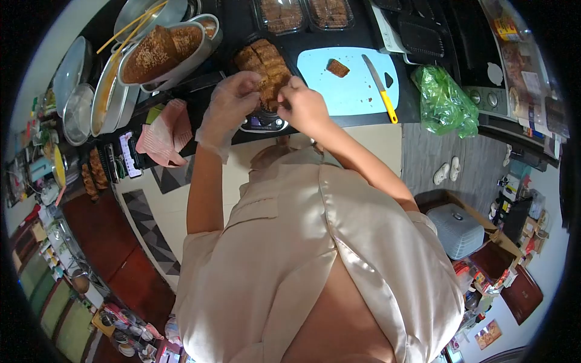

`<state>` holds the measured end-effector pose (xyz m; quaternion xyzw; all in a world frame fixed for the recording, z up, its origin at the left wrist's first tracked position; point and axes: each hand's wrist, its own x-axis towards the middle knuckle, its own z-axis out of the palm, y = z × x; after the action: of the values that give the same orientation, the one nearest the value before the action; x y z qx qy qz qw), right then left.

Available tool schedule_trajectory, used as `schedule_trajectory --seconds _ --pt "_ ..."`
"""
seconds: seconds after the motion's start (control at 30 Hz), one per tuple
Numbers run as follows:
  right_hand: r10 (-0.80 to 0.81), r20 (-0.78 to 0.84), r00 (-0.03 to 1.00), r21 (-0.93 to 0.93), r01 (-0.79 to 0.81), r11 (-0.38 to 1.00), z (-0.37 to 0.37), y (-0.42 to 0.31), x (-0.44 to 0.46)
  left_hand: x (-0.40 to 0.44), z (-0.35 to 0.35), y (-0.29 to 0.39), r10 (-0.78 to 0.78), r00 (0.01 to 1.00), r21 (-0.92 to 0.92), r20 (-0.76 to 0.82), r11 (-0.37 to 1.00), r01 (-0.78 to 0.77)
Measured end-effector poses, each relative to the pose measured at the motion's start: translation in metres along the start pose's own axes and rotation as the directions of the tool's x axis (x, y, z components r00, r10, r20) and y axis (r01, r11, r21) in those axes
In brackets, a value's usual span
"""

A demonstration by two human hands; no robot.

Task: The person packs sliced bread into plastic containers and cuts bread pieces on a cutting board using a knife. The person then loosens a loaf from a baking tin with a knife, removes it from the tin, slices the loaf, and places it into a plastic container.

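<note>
Brown cake pieces (264, 60) fill a black tray on a kitchen scale (264, 124) at the counter's front edge. My left hand (233, 103), in a clear plastic glove, is at the left side of the cake with its fingers pinched together. At the right side, my bare right hand (302, 104) has its fingers curled in at the cake's edge. What either hand's fingertips hold is too small to make out. On the light blue cutting board (315, 91) to the right lie one small cake piece (338, 68), crumbs and a yellow-handled knife (387, 103).
Two packed clear boxes (279, 17) stand at the back. A green plastic bag (445, 103) sits right of the board. At the left are a metal pan with whole cakes (163, 53), chopsticks (130, 27), a pink cloth (166, 133) and a phone (129, 154).
</note>
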<state>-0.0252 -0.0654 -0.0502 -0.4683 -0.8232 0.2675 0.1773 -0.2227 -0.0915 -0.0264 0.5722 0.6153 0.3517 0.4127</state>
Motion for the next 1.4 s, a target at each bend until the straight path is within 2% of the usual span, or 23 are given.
schedule_trajectory --seconds 0.03,0.07,0.17,0.2,0.27,0.3,0.33,0.4,0.53,0.6,0.63,0.67,0.73,0.87,0.93,1.03,1.1,1.13,1.17,1.2,1.27,1.33,1.4 --pt "0.027 -0.031 0.999 0.137 -0.022 0.990 -0.009 0.001 -0.002 0.000 0.004 -0.001 0.062 0.998 -0.094 -0.003 0.994 -0.062" --pt "0.081 -0.088 0.993 0.190 -0.064 0.980 -0.015 0.009 -0.003 0.001 0.009 -0.001 0.060 0.998 -0.095 -0.004 0.994 -0.060" --pt "0.212 -0.136 0.968 0.390 -0.145 0.910 -0.045 0.055 -0.001 0.004 0.024 0.013 0.295 0.938 0.226 0.181 0.916 -0.332" --pt "0.233 -0.179 0.956 0.423 -0.139 0.895 -0.051 0.075 0.002 0.005 0.027 0.011 0.295 0.938 0.225 0.181 0.916 -0.332" --pt "0.342 -0.130 0.931 0.385 -0.271 0.882 -0.073 0.096 0.005 0.007 0.035 0.005 0.353 0.902 0.302 0.248 0.857 -0.419" --pt "0.353 -0.217 0.910 0.264 -0.293 0.919 -0.078 0.104 0.005 0.007 0.033 0.013 0.330 0.899 0.300 0.288 0.861 -0.411" --pt "0.436 -0.282 0.854 0.188 -0.397 0.899 -0.082 0.107 0.007 0.007 0.034 0.012 0.331 0.897 0.298 0.292 0.860 -0.415" --pt "0.527 -0.246 0.813 0.181 -0.496 0.849 -0.081 0.127 0.013 0.007 0.034 0.008 0.466 0.843 0.379 0.270 0.753 -0.538" --pt "0.643 -0.263 0.719 0.362 -0.544 0.757 -0.048 0.175 0.018 -0.009 0.019 0.021 0.418 0.891 0.499 0.178 0.742 -0.448" --pt "0.758 -0.206 0.619 0.468 -0.618 0.632 -0.033 0.190 0.018 -0.015 0.017 0.012 0.360 0.924 0.552 0.129 0.748 -0.368" --pt "0.761 -0.236 0.604 0.354 -0.676 0.646 -0.033 0.185 0.014 -0.015 0.020 0.007 0.359 0.925 0.553 0.129 0.748 -0.367" --pt "0.761 -0.232 0.605 0.354 -0.676 0.646 -0.033 0.181 0.010 -0.016 0.024 0.002 0.368 0.921 0.570 0.124 0.733 -0.370" --pt "0.662 -0.362 0.656 0.247 -0.617 0.747 -0.035 0.167 0.004 -0.015 0.028 -0.001 0.372 0.921 0.588 0.114 0.722 -0.365" --pt "0.608 -0.323 0.726 0.218 -0.568 0.794 -0.040 0.133 -0.007 -0.008 0.021 0.007 0.289 0.938 0.687 0.189 0.644 -0.337" --pt "0.504 -0.348 0.791 0.234 -0.447 0.863 -0.039 0.123 -0.012 -0.007 0.017 0.015 0.246 0.947 0.727 0.205 0.609 -0.316" --pt "0.550 -0.257 0.794 0.325 -0.465 0.823 -0.044 0.105 -0.015 -0.007 0.010 0.031 0.245 0.945 0.677 0.218 0.660 -0.327" --pt "0.585 -0.212 0.783 0.385 -0.483 0.787 -0.040 0.107 -0.017 -0.011 0.000 0.042 0.055 0.998 0.544 -0.026 0.838 -0.032" --pt "0.523 -0.174 0.835 0.436 -0.411 0.801 -0.033 0.113 -0.018 -0.013 -0.007 0.044 0.048 0.999 0.544 -0.021 0.839 -0.029" --pt "0.452 -0.140 0.881 0.488 -0.335 0.806 -0.027 0.118 -0.021 -0.015 -0.014 0.043 -0.023 0.991 0.476 -0.131 0.876 0.084" --pt "0.453 -0.134 0.881 0.488 -0.339 0.804 -0.027 0.114 -0.023 -0.017 -0.019 0.043 -0.103 0.966 0.393 -0.238 0.899 0.192" --pt "0.505 0.238 0.830 0.667 -0.517 0.536 -0.024 0.103 -0.020 -0.028 -0.024 0.046 -0.132 0.946 0.315 -0.295 0.922 0.227" --pt "0.467 0.310 0.828 0.660 -0.542 0.521 -0.020 0.094 -0.017 -0.037 -0.025 0.049 -0.166 0.921 0.234 -0.352 0.938 0.258" --pt "0.416 0.417 0.808 0.680 -0.581 0.447 -0.016 0.085 -0.014 -0.046 -0.024 0.053 -0.198 0.900 -0.009 -0.389 0.977 0.211"
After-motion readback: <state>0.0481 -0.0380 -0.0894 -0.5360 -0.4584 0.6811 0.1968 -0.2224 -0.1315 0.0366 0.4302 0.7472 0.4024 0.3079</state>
